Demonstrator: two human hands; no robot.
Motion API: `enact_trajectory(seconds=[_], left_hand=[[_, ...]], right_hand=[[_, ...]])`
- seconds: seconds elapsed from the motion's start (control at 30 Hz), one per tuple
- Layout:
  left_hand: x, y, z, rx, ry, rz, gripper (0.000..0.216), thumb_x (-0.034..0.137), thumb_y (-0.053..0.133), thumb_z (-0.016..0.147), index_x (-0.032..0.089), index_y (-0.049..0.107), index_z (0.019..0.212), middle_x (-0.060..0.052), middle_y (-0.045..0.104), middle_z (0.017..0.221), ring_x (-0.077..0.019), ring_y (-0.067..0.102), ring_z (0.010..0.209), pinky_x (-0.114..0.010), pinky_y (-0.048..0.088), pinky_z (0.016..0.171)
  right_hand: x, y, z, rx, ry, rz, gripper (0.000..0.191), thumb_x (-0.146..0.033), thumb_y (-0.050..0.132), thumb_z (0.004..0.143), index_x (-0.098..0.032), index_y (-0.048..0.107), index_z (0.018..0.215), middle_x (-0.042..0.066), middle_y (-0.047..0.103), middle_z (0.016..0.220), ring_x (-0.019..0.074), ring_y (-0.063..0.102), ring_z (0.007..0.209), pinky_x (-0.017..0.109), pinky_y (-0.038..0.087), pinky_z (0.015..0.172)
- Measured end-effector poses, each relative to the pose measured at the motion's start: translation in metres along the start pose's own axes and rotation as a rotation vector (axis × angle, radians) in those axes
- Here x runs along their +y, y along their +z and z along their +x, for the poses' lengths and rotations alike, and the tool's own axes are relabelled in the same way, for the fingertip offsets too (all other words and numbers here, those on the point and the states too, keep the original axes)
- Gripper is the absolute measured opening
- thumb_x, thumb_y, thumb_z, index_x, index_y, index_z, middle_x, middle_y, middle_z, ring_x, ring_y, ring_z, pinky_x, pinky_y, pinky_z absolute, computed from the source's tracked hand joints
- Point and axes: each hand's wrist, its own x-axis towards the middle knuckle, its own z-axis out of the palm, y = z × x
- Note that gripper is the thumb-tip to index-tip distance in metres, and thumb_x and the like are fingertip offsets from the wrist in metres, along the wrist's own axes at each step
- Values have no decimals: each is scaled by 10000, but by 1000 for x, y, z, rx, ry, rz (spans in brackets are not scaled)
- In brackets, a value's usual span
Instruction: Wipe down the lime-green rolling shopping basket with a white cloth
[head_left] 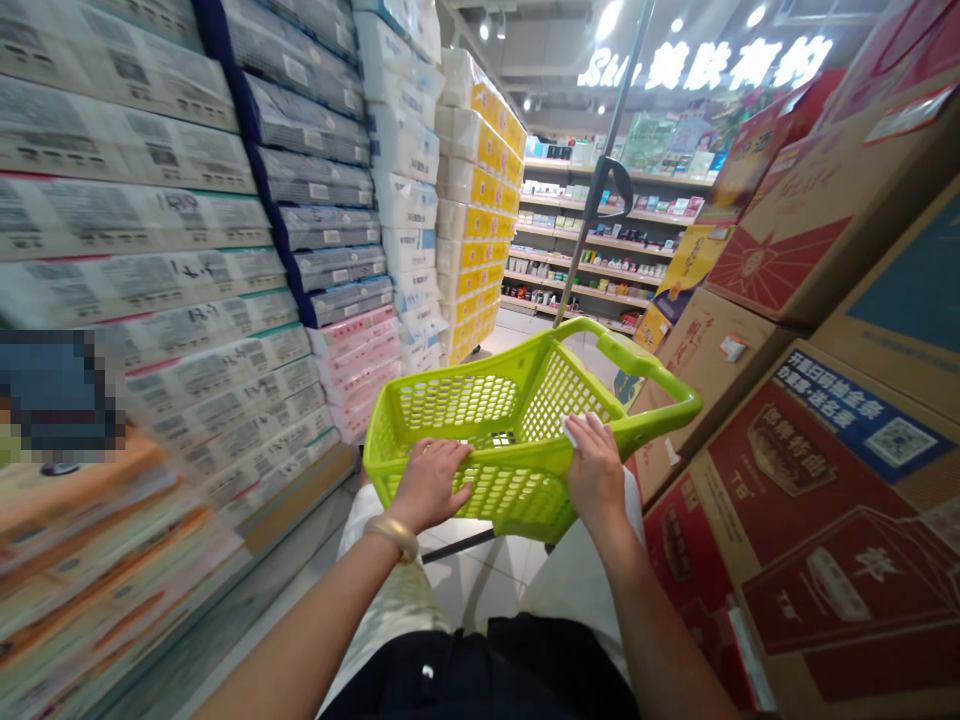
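Note:
A lime-green plastic shopping basket [517, 458] with perforated sides sits in front of me, between my knees, its thick green handle [660, 385] at the right end. My left hand [433, 485], with a gold bangle at the wrist, is closed over the basket's near rim toward the left. Farther right on the same rim, my right hand [598, 482] presses a white wipe [574, 430] against the plastic. Part of the wipe is hidden under the fingers. A dark bar [459, 546] shows below the basket.
Stacked packs of paper goods [187, 200] rise on the left, with yellow-and-white packs [480, 200] beyond. Cardboard cartons [810, 470] crowd the right. Behind the basket stands a slim metal pole with a grey loop handle [600, 190]. Stocked shelves [607, 240] line the back.

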Motion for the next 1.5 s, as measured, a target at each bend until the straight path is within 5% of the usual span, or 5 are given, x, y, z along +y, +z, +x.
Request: enact_trajectory(seconds=[0.2,0.5,1.07,1.27,1.5], left_hand=[[-1,-3,0,-12,2,-2,374,306,600,782,186,612,1137,-105,701,1114,-288,610,1046,-471,378,978],[-22,-5,5,-3,-14,-48,314,343,551,800,197,641,1063,-80,733,1053,-265,637,997,-466,363,994],[-40,-11,0,20,-4,-68,297,346,522,809,213,669,1029,-73,736,1015,-266,635,1003,-467,382,975],[-11,-7,-5,97,-21,-33,560,333,547,805,220,502,1352,-117,625,1269,-309,511,1241,-547,241,1124],[39,-5,10,72,90,-236,625,299,532,836,196,402,1439,-125,507,1421,-293,436,1330,-493,283,1153]], right_hand=[[-33,23,-11,-262,-205,102,514,3,392,829,-192,667,1217,52,670,1281,237,537,1290,453,358,1140],[-6,-10,-1,15,5,-26,482,-15,368,841,-167,689,1168,101,699,1216,251,530,1287,512,306,1152],[0,-39,-4,85,16,-95,465,-51,397,834,-190,682,1173,82,703,1211,259,549,1272,533,268,1165],[-23,-11,-13,-171,-127,5,513,-16,407,830,-218,659,1229,62,676,1270,232,534,1297,480,303,1166],[5,-39,3,100,17,-61,455,-43,374,840,-161,694,1140,99,709,1196,270,558,1268,537,305,1148]])
